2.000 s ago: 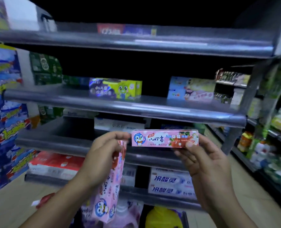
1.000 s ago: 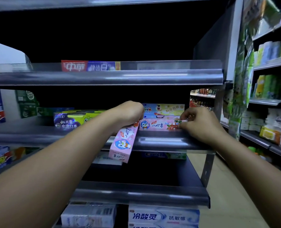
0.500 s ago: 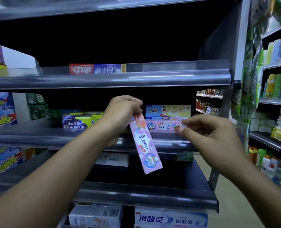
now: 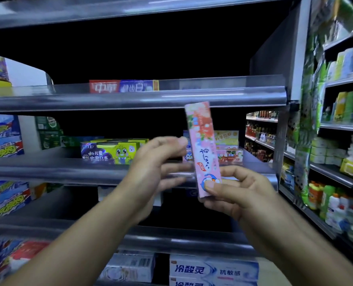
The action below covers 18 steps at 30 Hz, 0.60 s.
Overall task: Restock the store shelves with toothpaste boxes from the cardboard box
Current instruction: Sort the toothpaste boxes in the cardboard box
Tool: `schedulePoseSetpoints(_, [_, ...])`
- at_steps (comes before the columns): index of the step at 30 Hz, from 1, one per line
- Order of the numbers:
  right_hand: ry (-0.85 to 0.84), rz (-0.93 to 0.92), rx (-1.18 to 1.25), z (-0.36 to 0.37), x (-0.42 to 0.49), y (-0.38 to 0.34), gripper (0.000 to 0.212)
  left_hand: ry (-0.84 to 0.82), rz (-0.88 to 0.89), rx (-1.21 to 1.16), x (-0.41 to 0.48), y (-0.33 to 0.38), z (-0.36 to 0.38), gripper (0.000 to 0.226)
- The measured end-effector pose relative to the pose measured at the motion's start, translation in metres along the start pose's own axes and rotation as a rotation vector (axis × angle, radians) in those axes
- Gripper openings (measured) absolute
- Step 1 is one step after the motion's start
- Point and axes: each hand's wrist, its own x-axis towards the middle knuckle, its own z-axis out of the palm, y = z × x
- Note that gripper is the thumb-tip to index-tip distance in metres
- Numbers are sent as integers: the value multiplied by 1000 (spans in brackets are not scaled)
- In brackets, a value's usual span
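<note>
While the right grip point(image 4: 239, 195) pinches only the bottom end of the pink toothpaste box point(image 4: 202, 149), thumb on the printed front and fingers behind, most of the box stands free above it, nearly upright and leaning a little to the left. That is the first risk: with so little of the box held, a quick turn of the wrist could let it swivel in the pinch or slip out and drop to the floor.

The left grip point(image 4: 150, 168) is loose and wide, holding nothing, its fingers reaching toward the box's left edge. It is blurred, so whether a fingertip touches the cardboard cannot be told. If it comes in badly it may knock the box sideways rather than steady it.

The box is held in the air in front of the middle shelf point(image 4: 68, 172), not yet on it. Its likely place is with the matching pink boxes point(image 4: 229, 155) lying flat at the right end of that shelf, just beside a stack of yellow-green boxes point(image 4: 113, 151). To join them it probably has to be turned level first. Pushed in upright, its top could catch the rim of the upper shelf point(image 4: 130, 100). Slid in too hard, it could shove the pink boxes back or skew them, and a low entry might snag on the shelf's front edge.

The cardboard supply box is not in view.
</note>
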Motion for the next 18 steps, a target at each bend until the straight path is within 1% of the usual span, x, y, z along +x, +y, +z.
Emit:
schedulePoseSetpoints(1, [-1,7,31,2,-2,2,49,-52,-26,88,-8,-5,0,42])
schedulePoseSetpoints(3, [-10,24,63,6,-4,4,49,-134,-40,201,-18,-14,3,34])
schedulePoseSetpoints(6, [2,51,43,12,-5,8,45,-118,20,298,-18,-18,3,13])
schedulePoseSetpoints(7, [8,51,16,13,-5,9,44,-109,38,326,-16,-17,2,12])
schedulePoseSetpoints(9, [38,23,-53,9,-5,5,48,-130,56,375,-13,-14,-1,13])
schedulePoseSetpoints(11, [151,-68,-77,-1,-1,-2,47,-157,46,402,-12,-9,-6,16])
schedulePoseSetpoints(13, [280,-194,-27,-17,3,-13,40,-167,31,406,-10,-4,-12,19])
schedulePoseSetpoints(14, [309,-255,4,-24,5,-19,39,-168,34,414,-8,-3,-14,20])
schedulePoseSetpoints(16, [279,-325,28,-36,9,-26,37,-170,60,416,-5,0,-17,23])
schedulePoseSetpoints(18, [208,-346,-2,-43,12,-28,24,-161,88,346,-2,-1,-17,29])
